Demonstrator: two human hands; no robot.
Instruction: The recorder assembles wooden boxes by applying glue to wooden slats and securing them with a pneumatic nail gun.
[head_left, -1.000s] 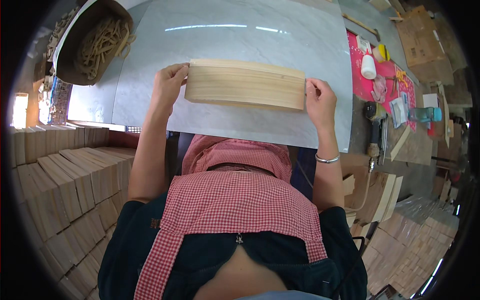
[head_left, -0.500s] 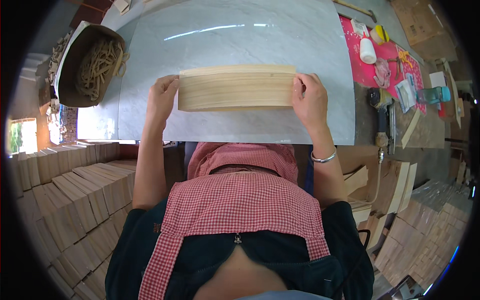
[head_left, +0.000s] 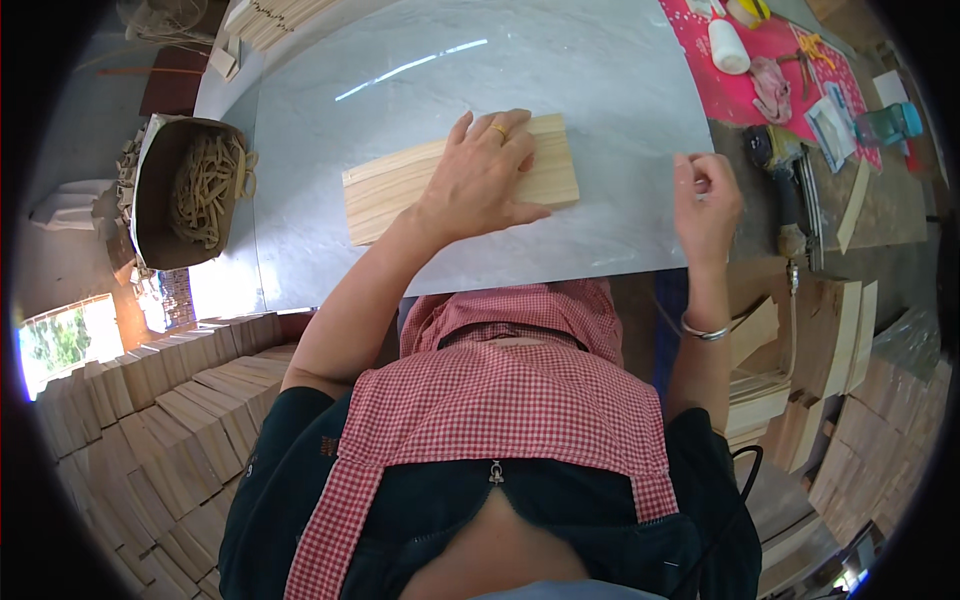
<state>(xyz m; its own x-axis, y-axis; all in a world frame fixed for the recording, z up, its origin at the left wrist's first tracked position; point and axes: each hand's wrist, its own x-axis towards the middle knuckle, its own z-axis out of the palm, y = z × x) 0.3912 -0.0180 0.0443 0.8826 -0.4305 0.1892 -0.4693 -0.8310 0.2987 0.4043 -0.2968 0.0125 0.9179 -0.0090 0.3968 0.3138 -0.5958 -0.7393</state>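
A pale wooden board (head_left: pixel 385 190), perhaps several thin pieces stacked, lies slightly slanted on the grey marbled table. Across its middle and right part spreads my left hand (head_left: pixel 475 180), with a gold ring. Its fingers reach toward the far edge and its thumb lies near the close edge, holding the board. My right hand (head_left: pixel 708 200) is off the board, above the table's right edge. Its fingers are curled in with the thumb against them; a small pale spot shows between them, too small to name.
At left stands an open box (head_left: pixel 150 225) of thin wood strips. The red mat (head_left: pixel 700 75) at right bears a white bottle (head_left: pixel 728 48) and a pink cloth (head_left: pixel 771 90). A power tool (head_left: pixel 785 190) lies beside the table. Wooden blocks (head_left: pixel 130 450) are stacked at lower left.
My right hand has let go of the board and moved right. My left hand has gone from the board's left end onto its middle. The board now lies slanted.
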